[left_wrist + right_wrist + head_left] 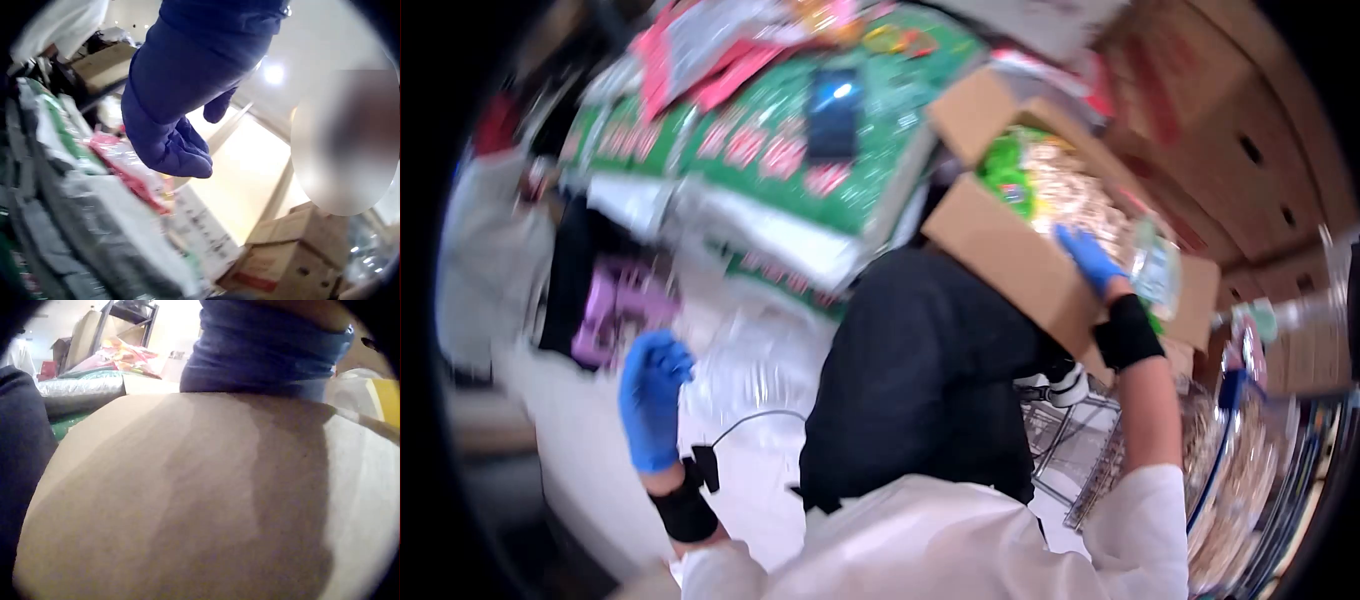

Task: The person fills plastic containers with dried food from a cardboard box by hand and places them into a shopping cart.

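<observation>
My right hand, in a blue glove, reaches over the near flap of an open cardboard box. Its fingers lie at a heap of small beige pieces inside, blurred in the head view. A green packet sits at the box's left end, and a clear plastic pack lies right of the hand. The right wrist view shows mostly the cardboard flap, which hides the fingers. Also gloved in blue, my left hand is raised at the left, fingers loosely curled with nothing in them.
Green and white plastic sacks are stacked ahead, with a dark phone on top. Large cartons rise at the right. A purple crate is on the floor near another person. Wire racks stand beside my leg.
</observation>
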Action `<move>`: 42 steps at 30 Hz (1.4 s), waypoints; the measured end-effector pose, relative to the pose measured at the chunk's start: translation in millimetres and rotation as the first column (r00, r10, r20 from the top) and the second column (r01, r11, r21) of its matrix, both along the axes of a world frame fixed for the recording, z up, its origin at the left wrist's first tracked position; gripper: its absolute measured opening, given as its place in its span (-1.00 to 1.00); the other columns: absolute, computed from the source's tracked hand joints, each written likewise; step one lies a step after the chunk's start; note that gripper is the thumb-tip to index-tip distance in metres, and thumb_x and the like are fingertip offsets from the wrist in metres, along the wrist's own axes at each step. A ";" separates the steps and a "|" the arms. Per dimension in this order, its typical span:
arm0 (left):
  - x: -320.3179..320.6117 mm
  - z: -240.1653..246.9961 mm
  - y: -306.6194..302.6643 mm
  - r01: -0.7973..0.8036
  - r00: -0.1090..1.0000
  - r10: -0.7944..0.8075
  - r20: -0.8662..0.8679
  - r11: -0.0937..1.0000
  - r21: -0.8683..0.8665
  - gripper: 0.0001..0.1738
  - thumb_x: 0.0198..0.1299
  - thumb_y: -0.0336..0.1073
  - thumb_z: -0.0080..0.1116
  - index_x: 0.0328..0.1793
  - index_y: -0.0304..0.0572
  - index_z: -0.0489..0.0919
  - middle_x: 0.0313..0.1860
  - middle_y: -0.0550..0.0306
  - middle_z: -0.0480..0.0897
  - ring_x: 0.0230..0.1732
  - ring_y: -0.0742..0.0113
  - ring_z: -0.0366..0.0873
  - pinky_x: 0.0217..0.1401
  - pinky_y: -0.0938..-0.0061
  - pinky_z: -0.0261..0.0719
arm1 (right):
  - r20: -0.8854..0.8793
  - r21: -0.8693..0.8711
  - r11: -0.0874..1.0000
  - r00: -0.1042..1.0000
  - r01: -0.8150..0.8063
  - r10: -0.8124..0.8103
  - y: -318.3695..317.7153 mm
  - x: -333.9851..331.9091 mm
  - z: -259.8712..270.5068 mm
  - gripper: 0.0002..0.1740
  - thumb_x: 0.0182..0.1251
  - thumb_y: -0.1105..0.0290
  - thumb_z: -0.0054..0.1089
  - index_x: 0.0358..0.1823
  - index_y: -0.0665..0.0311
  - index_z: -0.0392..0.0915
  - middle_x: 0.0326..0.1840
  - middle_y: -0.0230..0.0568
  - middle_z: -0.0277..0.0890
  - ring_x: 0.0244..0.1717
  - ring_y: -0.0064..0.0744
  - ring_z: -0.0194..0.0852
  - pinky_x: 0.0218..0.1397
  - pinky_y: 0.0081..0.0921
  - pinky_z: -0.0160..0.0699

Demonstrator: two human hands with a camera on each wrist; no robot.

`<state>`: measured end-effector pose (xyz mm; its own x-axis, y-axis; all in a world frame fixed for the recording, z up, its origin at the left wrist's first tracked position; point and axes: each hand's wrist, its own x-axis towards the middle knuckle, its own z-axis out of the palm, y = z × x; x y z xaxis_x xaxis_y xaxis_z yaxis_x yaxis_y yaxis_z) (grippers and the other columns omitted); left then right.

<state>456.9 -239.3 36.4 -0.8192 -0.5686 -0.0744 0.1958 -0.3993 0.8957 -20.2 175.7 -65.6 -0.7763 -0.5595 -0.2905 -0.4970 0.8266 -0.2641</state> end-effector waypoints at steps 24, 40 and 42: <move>95.6 -492.4 -19.4 0.274 0.150 0.830 0.538 0.488 -0.829 -0.40 -0.23 -0.18 0.13 -0.04 -0.47 0.45 -0.11 -0.35 0.51 -0.04 -0.12 0.49 0.05 0.25 0.42 | -0.160 -0.394 0.862 0.900 0.318 -0.405 0.7 8.6 7.6 -0.40 0.20 -0.07 0.02 -0.23 0.47 0.52 -0.36 -0.23 0.51 -0.30 -0.50 0.38 -0.12 -0.60 0.31; 159.1 -552.2 -69.0 0.427 -0.156 0.362 0.919 0.864 -0.268 -0.06 -0.17 0.17 0.21 0.29 -0.25 0.24 0.32 -0.04 0.21 0.33 0.05 0.12 0.34 0.36 0.08 | -0.103 -0.388 0.849 0.898 0.359 -0.427 0.9 15.7 17.7 -0.27 0.12 -0.11 0.08 0.03 0.47 0.43 -0.09 -0.09 0.50 -0.07 -0.41 0.41 0.06 -0.62 0.26; 124.1 -472.9 -48.5 0.281 0.168 0.476 0.863 0.816 -0.505 -0.08 -0.20 0.10 0.28 0.26 -0.30 0.27 0.26 -0.09 0.29 0.26 0.01 0.21 0.30 0.36 0.16 | -0.141 -0.366 0.864 0.896 0.347 -0.420 10.0 5.5 13.9 -0.26 0.11 -0.13 0.08 0.02 0.47 0.43 -0.10 -0.10 0.50 -0.08 -0.40 0.42 0.06 -0.61 0.26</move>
